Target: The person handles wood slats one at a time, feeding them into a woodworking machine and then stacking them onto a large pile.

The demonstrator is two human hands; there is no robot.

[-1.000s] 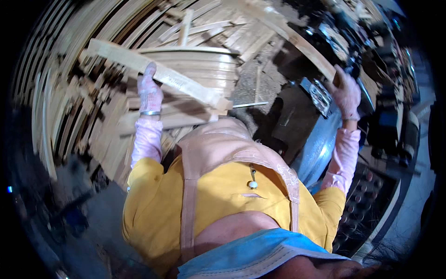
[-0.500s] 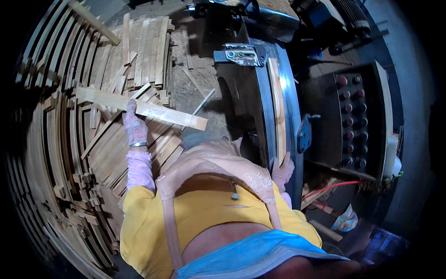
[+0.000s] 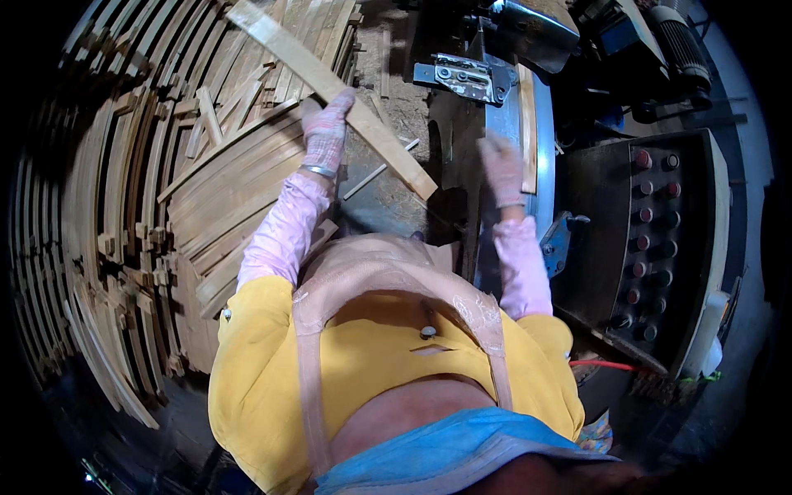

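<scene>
My left hand [image 3: 326, 130], in a knitted glove, is closed around the middle of a wooden board [image 3: 384, 142]. The board is raised and slants from the far left down toward the machine. Over the near side of the metal machine bed, my right hand [image 3: 502, 169] is gloved too and apart from any board. Its fingers are smeared by motion, so their pose does not show. Just right of it, a narrow wooden strip [image 3: 528, 136] lies lengthwise on the machine bed [image 3: 544, 165], its far end beside the metal clamp-like guide [image 3: 466, 78].
Stacked wooden slats [image 3: 124, 165] fill the left side, with a pile of loose boards [image 3: 239, 194] nearer me. A control panel [image 3: 656, 239] with several buttons stands at the right. A blue bracket [image 3: 561, 243] sits on the bed's right edge. A thin stick [image 3: 379, 169] lies low between pile and machine.
My right hand has let go of the strip's near end and moved forward. The strip has slid farther along the bed. My left hand has carried its board forward and right, tilting it more steeply.
</scene>
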